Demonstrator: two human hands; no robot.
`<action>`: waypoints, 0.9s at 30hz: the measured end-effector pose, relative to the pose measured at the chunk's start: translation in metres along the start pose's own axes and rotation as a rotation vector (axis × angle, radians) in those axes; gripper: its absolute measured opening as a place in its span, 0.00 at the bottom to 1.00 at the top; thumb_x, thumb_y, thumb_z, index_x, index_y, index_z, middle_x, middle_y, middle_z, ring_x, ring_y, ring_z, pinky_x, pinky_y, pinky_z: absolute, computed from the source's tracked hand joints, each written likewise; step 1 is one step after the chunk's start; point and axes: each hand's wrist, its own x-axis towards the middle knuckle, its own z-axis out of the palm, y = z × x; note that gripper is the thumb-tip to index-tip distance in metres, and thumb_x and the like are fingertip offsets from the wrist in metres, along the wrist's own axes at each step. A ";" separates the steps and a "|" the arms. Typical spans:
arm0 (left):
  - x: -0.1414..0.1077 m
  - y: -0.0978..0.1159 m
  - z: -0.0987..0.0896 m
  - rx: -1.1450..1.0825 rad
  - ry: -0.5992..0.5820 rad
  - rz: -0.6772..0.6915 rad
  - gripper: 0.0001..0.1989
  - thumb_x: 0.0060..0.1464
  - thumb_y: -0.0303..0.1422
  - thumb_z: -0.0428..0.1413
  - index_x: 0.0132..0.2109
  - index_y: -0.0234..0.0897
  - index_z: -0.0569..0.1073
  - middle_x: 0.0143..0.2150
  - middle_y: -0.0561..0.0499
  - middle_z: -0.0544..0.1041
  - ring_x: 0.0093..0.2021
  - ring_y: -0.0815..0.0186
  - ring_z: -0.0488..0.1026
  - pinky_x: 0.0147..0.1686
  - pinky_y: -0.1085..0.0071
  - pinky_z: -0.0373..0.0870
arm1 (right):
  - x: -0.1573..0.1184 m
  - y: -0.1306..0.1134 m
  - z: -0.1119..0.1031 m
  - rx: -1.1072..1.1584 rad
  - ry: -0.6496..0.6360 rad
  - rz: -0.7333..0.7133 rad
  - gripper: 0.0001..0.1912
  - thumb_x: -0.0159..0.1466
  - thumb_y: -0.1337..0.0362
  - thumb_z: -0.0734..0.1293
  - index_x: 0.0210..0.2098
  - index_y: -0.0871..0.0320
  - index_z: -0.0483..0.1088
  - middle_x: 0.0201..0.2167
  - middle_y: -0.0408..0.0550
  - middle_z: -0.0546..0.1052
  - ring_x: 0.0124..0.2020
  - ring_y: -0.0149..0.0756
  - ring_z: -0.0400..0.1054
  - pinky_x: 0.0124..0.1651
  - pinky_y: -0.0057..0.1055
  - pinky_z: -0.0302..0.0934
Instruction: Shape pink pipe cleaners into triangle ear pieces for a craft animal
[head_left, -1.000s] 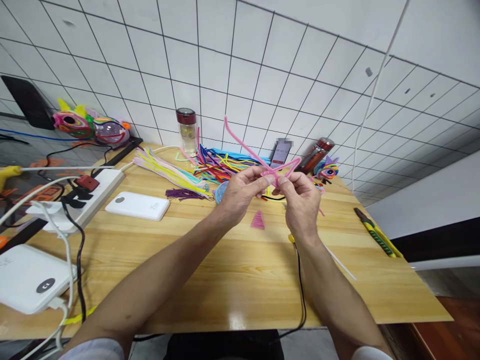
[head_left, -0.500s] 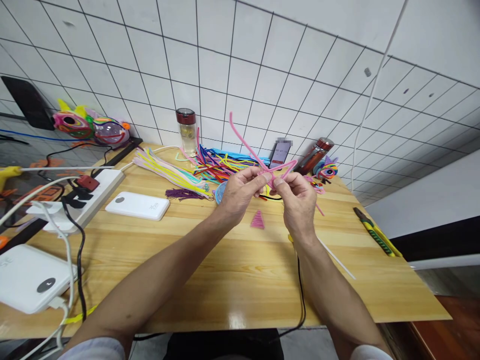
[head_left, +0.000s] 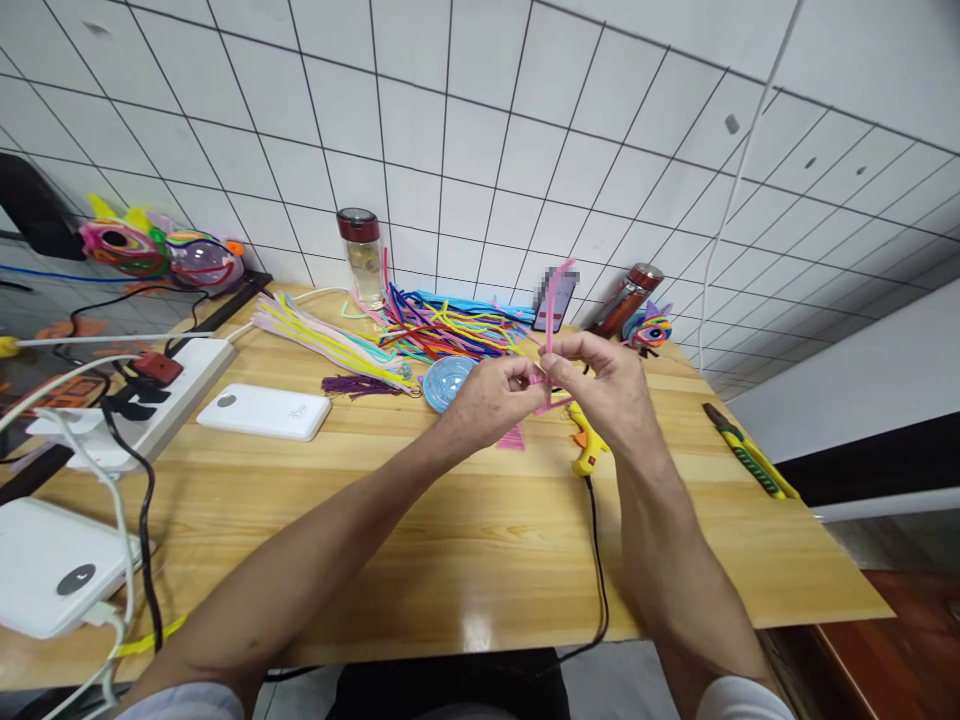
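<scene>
Between my two hands is a bent pink pipe cleaner (head_left: 551,315), one long end standing upright. My left hand (head_left: 495,398) pinches its folded lower part. My right hand (head_left: 604,385) grips the same stem between thumb and fingers, close beside the left fingertips. Below them on the table lies a small pink triangle (head_left: 512,438) of pipe cleaner, partly hidden by my left hand. A yellow glue gun (head_left: 589,440) rests by my right wrist, its front end partly covered. Left of my left hand sits a blue coiled disc (head_left: 448,382).
Loose coloured pipe cleaners (head_left: 450,325) are piled along the wall, with a bundle (head_left: 322,340) to their left. A glass bottle (head_left: 364,260), a phone (head_left: 555,300) and a red flask (head_left: 630,295) stand behind. Pliers (head_left: 742,450) lie right; a power bank (head_left: 264,412) and power strip (head_left: 176,400) left.
The pipe cleaner's long end has swung from leaning left to upright. My right hand has turned and shifted slightly right, and my left hand is a little lower. More of the glue gun shows.
</scene>
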 end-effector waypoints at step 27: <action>0.002 0.005 -0.002 -0.052 0.014 0.012 0.08 0.50 0.38 0.59 0.29 0.38 0.74 0.27 0.53 0.76 0.29 0.69 0.69 0.32 0.70 0.64 | 0.001 0.010 0.002 0.106 0.035 -0.016 0.06 0.65 0.59 0.75 0.36 0.54 0.82 0.32 0.43 0.83 0.33 0.36 0.74 0.41 0.35 0.68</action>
